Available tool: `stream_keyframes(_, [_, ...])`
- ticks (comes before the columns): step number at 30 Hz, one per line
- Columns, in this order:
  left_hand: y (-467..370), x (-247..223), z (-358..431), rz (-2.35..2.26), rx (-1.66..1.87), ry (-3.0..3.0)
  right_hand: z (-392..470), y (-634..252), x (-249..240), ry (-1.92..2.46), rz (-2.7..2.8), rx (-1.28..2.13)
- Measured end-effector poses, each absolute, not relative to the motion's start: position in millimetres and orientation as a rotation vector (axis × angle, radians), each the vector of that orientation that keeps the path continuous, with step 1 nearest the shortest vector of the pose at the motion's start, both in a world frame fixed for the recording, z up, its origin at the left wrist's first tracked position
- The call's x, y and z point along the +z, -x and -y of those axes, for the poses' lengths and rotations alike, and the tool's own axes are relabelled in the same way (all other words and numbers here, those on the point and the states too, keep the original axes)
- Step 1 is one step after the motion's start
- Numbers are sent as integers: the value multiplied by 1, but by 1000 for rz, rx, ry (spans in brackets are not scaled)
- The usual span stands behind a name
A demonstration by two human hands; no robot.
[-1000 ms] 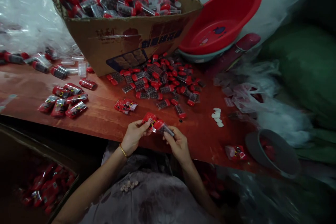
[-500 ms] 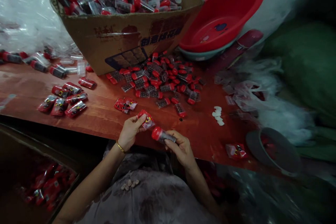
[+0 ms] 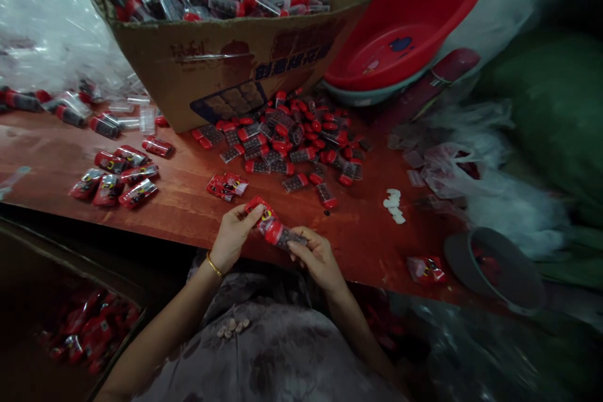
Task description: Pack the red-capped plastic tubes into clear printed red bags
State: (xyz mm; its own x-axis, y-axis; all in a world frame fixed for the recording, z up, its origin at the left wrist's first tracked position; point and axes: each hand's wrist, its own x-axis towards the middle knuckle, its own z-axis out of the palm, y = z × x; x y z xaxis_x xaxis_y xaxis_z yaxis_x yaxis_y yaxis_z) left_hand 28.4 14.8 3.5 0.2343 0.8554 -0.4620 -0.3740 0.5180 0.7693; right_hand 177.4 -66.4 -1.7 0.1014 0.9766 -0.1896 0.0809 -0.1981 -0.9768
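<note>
1. While the left hand [image 3: 234, 235] pinches a printed red wrapper [image 3: 257, 205] between thumb and fingers, the right hand [image 3: 317, 259] holds a red-capped clear tube [image 3: 285, 237] by its clear end, cap toward the left hand.
2. Between the two hands, the cap meets the near end of the wrapper; whether it sits inside or only against it, I cannot tell. Lining the tube up with the wrapper's length should matter most here, since a slanted cap could snag the edge.
3. A light pinch from the left hand should suit the wrapper, leaving its near end room to part; the right hand's grip, well back on the tube, usefully leaves the cap free.
4. Just beyond the left hand, some flat wrappers [image 3: 227, 186] lie on the surface [image 3: 188, 217], probably within easy reach.
5. Farther beyond both hands, a pile of capped tubes [image 3: 282, 129] spreads before a cardboard box [image 3: 226, 69] holding more; a lone tube [image 3: 325, 195] at the near edge looks easiest to lift cleanly.
6. Well left of the left hand, red packets [image 3: 136, 193] lie clustered, best not brushed by that forearm.
</note>
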Motion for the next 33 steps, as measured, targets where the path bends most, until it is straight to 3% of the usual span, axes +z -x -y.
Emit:
stream_keyframes(17, [-25, -3, -9, -1009, 943, -653, 63, -171, -22, 1484, 1103, 1214])
stream_keyframes(24, [-25, -7, -17, -1125, 947, -579, 48, -194, -41, 2056, 1420, 484])
stream_keyframes(27, [-26, -8, -17, -1148, 877, -632, 40, -192, -33, 2005, 1498, 248])
stream_keyframes(29, [-28, -9, -15, -1098, 802, -706, 36, -186, -25, 1826, 1492, 298])
stream_keyframes(33, [-30, -7, -9, -990, 720, -814, 32, -172, -16, 1523, 1432, 705])
